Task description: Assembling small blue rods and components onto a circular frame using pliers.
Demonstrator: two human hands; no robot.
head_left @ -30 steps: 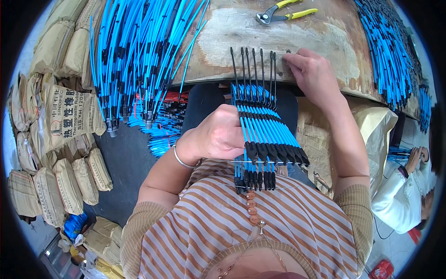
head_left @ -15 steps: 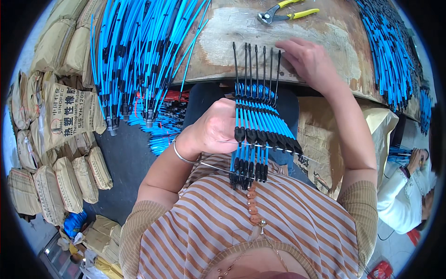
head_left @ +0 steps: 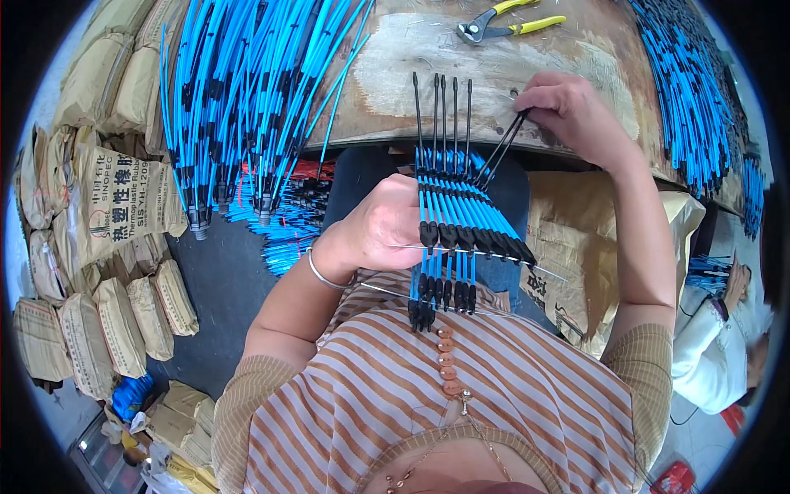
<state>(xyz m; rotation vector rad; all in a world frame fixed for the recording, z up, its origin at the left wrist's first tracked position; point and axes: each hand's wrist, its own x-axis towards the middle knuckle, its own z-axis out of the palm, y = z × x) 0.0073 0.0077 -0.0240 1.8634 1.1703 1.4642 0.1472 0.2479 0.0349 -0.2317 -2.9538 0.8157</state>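
Observation:
My left hand [head_left: 380,226] is closed around the left side of a row of thin blue rods [head_left: 471,212] with black fittings, held upright in front of my chest. A thin metal wire [head_left: 550,273] runs crosswise through the lower black fittings and sticks out to the right. More blue rod ends with black tips [head_left: 424,309] hang below. Several slim black stems [head_left: 444,115] rise from the top of the row. At the right, my right hand [head_left: 568,115] pinches the tips of black stems [head_left: 506,144], which lean right, apart from the others.
Yellow-handled pincers [head_left: 510,26] lie on the worn wooden table [head_left: 395,107]. Large bundles of blue rods [head_left: 247,90] stand at left, more [head_left: 683,90] lie at right. Brown paper sacks [head_left: 123,321] are stacked left. Another person in a white sleeve [head_left: 699,346] works at far right.
My right hand has moved slightly right and down and closed on black stems, which now tilt right. The wire and lower rod ends have shifted slightly; my left hand keeps its hold.

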